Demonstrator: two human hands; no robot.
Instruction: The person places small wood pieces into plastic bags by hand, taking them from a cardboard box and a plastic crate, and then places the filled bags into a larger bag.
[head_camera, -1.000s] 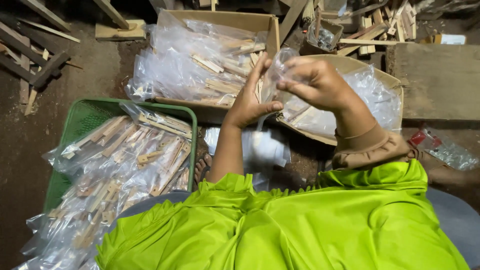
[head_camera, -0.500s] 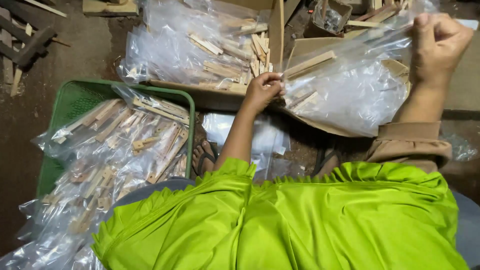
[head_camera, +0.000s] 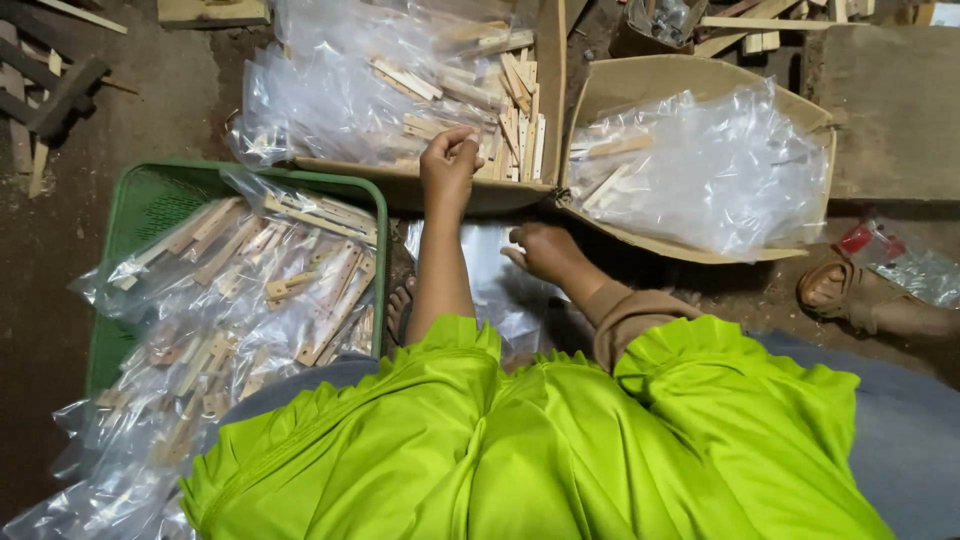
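Seen from above, the person's left hand (head_camera: 450, 165) reaches forward with its fingers bunched together at the near edge of a cardboard box (head_camera: 430, 188) filled with wooden sticks (head_camera: 520, 110) and clear plastic bags (head_camera: 330, 80); whether the fingers pinch anything cannot be told. The right hand (head_camera: 545, 250) hangs lower, loosely curled and holding nothing visible, just above a flat stack of empty plastic bags (head_camera: 500, 290) lying on the floor between the person's knees. The two hands are apart. To the right stands a second cardboard box (head_camera: 690, 75) holding a large bag of sticks (head_camera: 720, 170). To the left, a green basket (head_camera: 140, 195) is heaped with filled bags (head_camera: 250, 290). A sandalled foot (head_camera: 835, 285) shows at right, and bright green fabric (head_camera: 540, 440) covers the lap.
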